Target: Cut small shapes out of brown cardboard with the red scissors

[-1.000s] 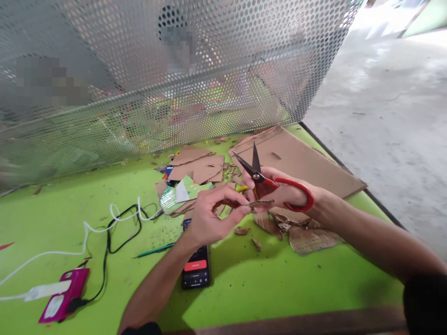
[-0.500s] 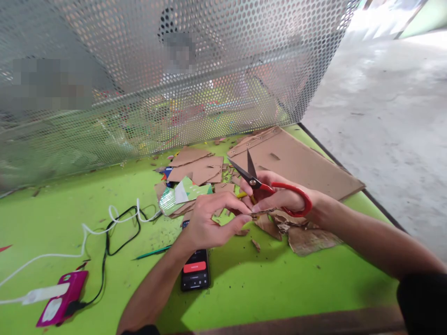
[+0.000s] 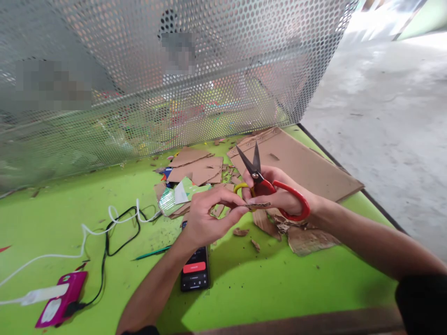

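Red-handled scissors [image 3: 292, 200] rest in my right hand [image 3: 281, 186], their dark blades parted and pointing up and away from me. My left hand [image 3: 213, 216] pinches a small strip of cardboard [image 3: 257, 205] between thumb and fingertips. The fingers of my right hand touch the strip's other end. Just behind the fingertips shows a yellow loop [image 3: 240, 187], partly hidden by my hands. Torn brown cardboard scraps [image 3: 310, 239] lie on the green table below my right hand.
A large cardboard sheet [image 3: 307, 167] lies at the right edge. Cut cardboard pieces [image 3: 197, 170] sit farther back. A phone [image 3: 195, 274] is by my left forearm, with a green pen [image 3: 152, 252], cables [image 3: 108, 232] and a magenta power bank [image 3: 63, 300] to the left. A perforated metal screen [image 3: 209, 93] stands behind.
Both hands have risen slightly, the cardboard strip with them. The scissors have turned more upright, their blades still apart. The yellow loop shows more.
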### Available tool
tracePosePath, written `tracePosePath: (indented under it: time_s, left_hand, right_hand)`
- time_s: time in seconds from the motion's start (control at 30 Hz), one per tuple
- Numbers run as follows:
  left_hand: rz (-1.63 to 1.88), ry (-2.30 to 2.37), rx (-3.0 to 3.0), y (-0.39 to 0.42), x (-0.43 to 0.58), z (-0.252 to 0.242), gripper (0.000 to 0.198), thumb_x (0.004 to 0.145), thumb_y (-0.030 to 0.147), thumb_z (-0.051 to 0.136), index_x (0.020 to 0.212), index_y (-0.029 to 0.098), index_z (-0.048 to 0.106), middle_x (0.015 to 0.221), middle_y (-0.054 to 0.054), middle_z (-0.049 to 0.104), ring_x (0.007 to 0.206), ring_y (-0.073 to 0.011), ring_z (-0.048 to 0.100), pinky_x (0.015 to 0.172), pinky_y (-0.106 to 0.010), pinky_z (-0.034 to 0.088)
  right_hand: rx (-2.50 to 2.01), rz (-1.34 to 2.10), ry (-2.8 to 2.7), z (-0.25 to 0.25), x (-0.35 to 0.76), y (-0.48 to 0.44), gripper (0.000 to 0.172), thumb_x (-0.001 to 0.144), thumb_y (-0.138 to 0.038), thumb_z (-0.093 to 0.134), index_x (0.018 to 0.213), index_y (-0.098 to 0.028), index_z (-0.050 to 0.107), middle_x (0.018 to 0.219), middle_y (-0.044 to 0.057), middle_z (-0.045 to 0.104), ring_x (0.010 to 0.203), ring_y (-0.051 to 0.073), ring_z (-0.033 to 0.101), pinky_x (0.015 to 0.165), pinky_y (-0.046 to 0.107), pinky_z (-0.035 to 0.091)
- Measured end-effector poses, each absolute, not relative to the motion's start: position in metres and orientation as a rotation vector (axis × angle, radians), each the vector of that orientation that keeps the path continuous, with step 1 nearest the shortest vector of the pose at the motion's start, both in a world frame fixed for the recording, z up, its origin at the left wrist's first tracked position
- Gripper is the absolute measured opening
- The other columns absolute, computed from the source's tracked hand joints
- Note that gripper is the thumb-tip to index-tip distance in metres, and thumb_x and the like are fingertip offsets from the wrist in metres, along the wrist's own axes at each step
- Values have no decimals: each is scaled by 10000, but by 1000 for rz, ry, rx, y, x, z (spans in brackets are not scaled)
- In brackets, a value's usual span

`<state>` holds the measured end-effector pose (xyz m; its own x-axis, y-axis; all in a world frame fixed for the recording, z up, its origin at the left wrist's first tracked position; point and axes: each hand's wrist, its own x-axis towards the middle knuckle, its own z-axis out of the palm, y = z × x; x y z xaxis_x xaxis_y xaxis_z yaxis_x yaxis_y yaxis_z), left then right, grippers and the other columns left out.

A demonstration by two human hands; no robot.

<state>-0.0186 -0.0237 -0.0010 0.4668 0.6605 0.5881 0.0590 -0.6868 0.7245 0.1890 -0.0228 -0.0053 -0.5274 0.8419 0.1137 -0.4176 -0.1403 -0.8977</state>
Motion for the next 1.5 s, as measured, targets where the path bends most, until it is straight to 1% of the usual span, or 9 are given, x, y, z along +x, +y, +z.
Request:
tracePosePath:
  time_s: [0.27, 0.63, 0.77, 0.9, 1.1, 1.2, 1.33, 1.43, 1.5]
  left_hand:
    - [1311, 549, 2159, -23, -17, -8, 92, 902, 122, 755, 944, 184, 703, 838, -22, 739, 759, -121, 675, 722, -251, 557]
    - [1299, 567, 2176, -23, -19, -9, 76, 917, 150, 743, 950, 198, 696, 843, -26, 743, 762, -135, 686, 732, -267, 573]
    - [1234, 646, 2029, -25, -19, -12, 84, 918, 190, 753, 975, 200, 693, 859, -28, 742, 754, -130, 687, 695, -248, 570]
    - [1187, 738, 2076, -27, -20, -7, 92, 914, 192, 760, 966, 194, 684, 812, -7, 732, 676, -110, 675, 625, -219, 558]
    - [1369, 525, 2365, -25, -22, 6, 166, 873, 104, 795, 989, 176, 701, 885, -37, 782, 818, -137, 745, 766, -245, 616]
    - [1410, 443, 2399, -25, -22, 6, 156, 894, 94, 771, 1009, 179, 708, 887, -36, 793, 826, -140, 762, 741, -237, 629]
    - [1440, 421, 2421, -31, -21, 3, 136, 914, 129, 760, 1025, 194, 718, 901, -33, 797, 810, -140, 770, 723, -238, 641]
    - [1394, 330, 2477, -37, -21, 2, 161, 900, 107, 767, 1045, 161, 721, 925, -50, 799, 821, -134, 768, 746, -230, 639]
    - [1389, 297, 2528, -40, -23, 3, 193, 892, 89, 770, 1069, 148, 723, 945, -53, 803, 836, -132, 771, 774, -225, 640]
  right_hand:
    - [-540, 1835, -1129, -5, 184, -26, 343, 790, -218, 861, 925, -213, 546, 770, -32, 686, 633, 101, 627, 605, 214, 518]
    - [-497, 1833, -1083, -9, 181, -27, 283, 805, -125, 805, 940, -203, 569, 781, -30, 706, 669, 96, 645, 643, 208, 520]
    - [-450, 1720, -1120, -12, 181, -26, 304, 822, -137, 848, 939, -209, 576, 803, -34, 704, 705, 103, 663, 650, 217, 540]
    - [-454, 1680, -1128, -15, 180, -26, 349, 792, -142, 889, 944, -211, 582, 821, -31, 707, 686, 105, 655, 597, 215, 519]
    - [-398, 1689, -1142, -12, 179, -30, 331, 799, -114, 873, 929, -212, 584, 822, -24, 705, 762, 113, 667, 666, 233, 538]
    - [-353, 1745, -1152, -9, 180, -32, 295, 844, -114, 829, 944, -212, 570, 852, -12, 701, 770, 113, 665, 663, 237, 533]
    - [-351, 1792, -1153, -7, 181, -31, 298, 845, -132, 824, 950, -216, 558, 845, -17, 675, 757, 114, 641, 661, 248, 514]
    - [-403, 1716, -1130, -7, 183, -28, 288, 854, -189, 822, 943, -234, 552, 779, -46, 638, 689, 116, 606, 644, 266, 501]
    - [-464, 1646, -1156, -6, 185, -28, 298, 838, -179, 834, 937, -237, 559, 793, -39, 663, 706, 121, 617, 657, 268, 505]
